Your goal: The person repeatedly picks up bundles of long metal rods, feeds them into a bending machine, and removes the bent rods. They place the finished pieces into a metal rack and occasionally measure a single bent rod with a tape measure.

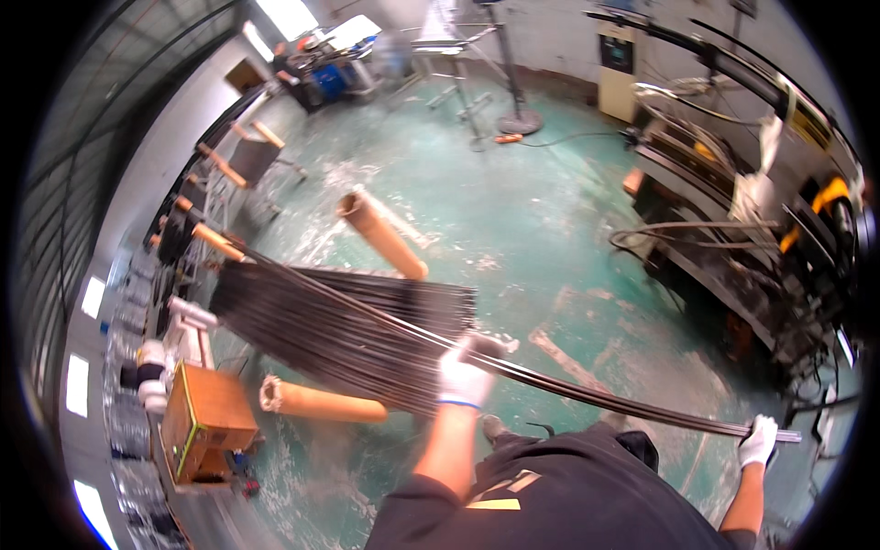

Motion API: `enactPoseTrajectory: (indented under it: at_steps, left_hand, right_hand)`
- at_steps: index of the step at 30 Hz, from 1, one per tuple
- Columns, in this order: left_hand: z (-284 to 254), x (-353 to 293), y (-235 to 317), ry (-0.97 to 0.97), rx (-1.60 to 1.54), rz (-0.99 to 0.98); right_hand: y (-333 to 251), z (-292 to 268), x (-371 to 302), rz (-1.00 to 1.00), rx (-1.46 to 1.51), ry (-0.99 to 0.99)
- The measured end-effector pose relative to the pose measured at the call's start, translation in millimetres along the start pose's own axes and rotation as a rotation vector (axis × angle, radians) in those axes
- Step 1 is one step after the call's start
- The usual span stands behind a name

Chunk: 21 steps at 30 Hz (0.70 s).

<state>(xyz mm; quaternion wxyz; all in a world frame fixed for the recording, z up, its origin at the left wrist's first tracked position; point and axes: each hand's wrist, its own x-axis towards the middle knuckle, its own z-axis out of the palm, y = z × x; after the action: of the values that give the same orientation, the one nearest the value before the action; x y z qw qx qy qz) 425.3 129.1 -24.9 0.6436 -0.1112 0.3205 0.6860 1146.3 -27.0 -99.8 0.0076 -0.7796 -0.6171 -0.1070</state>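
Observation:
A bundle of long, thin dark rods (587,396) runs slantwise across the view, bending with the lens, from the far left to the lower right. My left hand (466,376), in a white glove, is closed around it near the middle, slightly smeared by motion. At its near right end, my right hand (759,440), also gloved, grips the same rods, with their tips poking out past the fingers. Beneath and left of the bundle lies a wide pile of similar dark rods (330,335); my left hand hides part of its right edge.
Brown cardboard tubes (380,238) (321,401) extend from under the pile. A wooden cabinet (211,417) stands left, and a chair-like frame (247,163) beyond. A large machine (724,220) occupies the right. A round stand base (520,122) sits ahead; another person (291,78) is far left.

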Motion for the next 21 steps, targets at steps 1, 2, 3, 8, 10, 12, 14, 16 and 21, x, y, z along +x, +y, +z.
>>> enactPoseTrajectory:
  at_steps: [1,2,3,8,10,12,14,16,21]
  left_hand:
    - [24.3,-10.1,0.5,-0.135,0.005,0.075]
    - [37.5,-2.0,-1.8,-0.158,-0.035,0.117]
    - [57.8,-4.7,-11.0,-0.141,-0.012,0.134]
    - [141.6,-17.2,-159.6,-0.466,0.214,0.050]
    - [160.9,-25.2,-227.5,-0.431,0.317,0.029]
    - [198.6,-26.3,-295.6,-0.515,0.376,-0.126]
    - [234.4,-17.6,-332.2,-0.602,0.430,-0.218]
    - [268.3,-6.8,-344.2,-0.710,0.482,-0.144]
    - [355.9,65.0,-346.4,-1.066,0.390,-0.103]
  right_hand:
    - [58.6,22.3,-10.4,0.084,-0.062,0.035]
    - [95.7,24.0,-13.9,0.273,-0.089,-0.103]
    - [133.7,24.1,-9.7,0.487,-0.112,-0.239]
    - [166.1,87.2,1.0,1.345,1.570,0.153]
    - [19.7,-33.9,76.8,1.085,2.585,0.235]
    - [6.5,-42.7,94.9,0.946,2.692,0.249]
    - [26.2,-0.3,109.6,0.950,2.673,0.399]
    - [66.8,-4.9,131.1,1.103,2.602,0.515]
    - [180.9,14.2,172.7,1.008,2.497,0.753]
